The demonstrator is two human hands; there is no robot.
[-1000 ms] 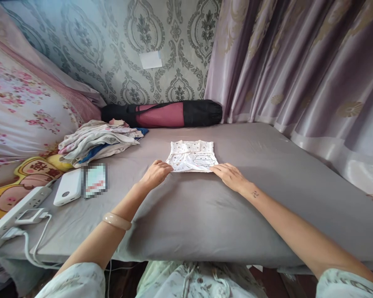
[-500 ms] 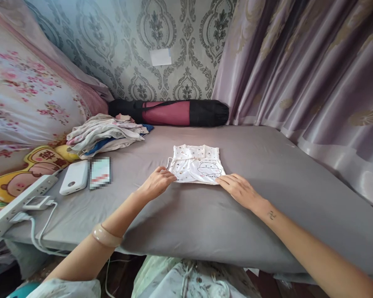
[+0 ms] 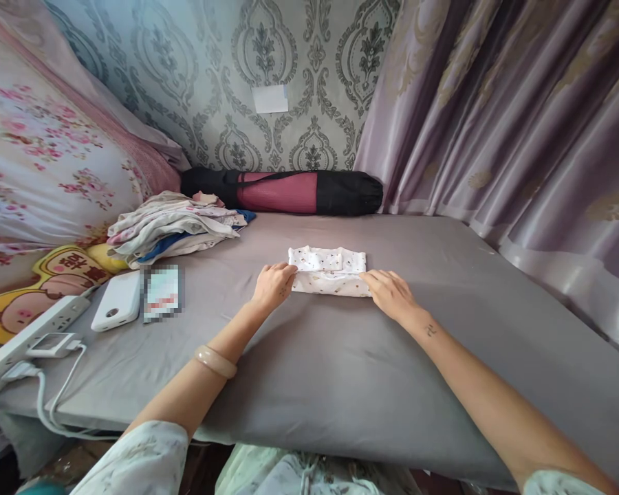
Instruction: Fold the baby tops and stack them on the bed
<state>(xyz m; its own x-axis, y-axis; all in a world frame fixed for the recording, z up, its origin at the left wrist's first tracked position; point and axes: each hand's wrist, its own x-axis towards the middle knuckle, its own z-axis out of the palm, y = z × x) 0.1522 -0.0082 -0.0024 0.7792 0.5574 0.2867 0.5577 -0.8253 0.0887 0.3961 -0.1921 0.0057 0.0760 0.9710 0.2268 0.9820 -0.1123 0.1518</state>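
A small white patterned garment [image 3: 328, 269] lies folded in half on the grey bed sheet [image 3: 340, 357], its near edge turned over toward the wall. My left hand [image 3: 274, 285] pinches the garment's left end with curled fingers. My right hand [image 3: 391, 293] grips the right end, fingers bent over the fold. Both forearms reach in from below, and a pale bangle [image 3: 215, 361] sits on my left wrist.
A pile of clothes [image 3: 172, 227] lies at the back left. A black and red rolled bag [image 3: 283, 192] rests against the wall. A white power bank [image 3: 116, 310], a phone [image 3: 161, 294] and a power strip [image 3: 25, 340] lie at the left. Curtains [image 3: 520, 124] hang on the right.
Both hands lifted the garment's near edge and carried it away from me, folding it in half; the cartoon print is now hidden. The camera shifted slightly.
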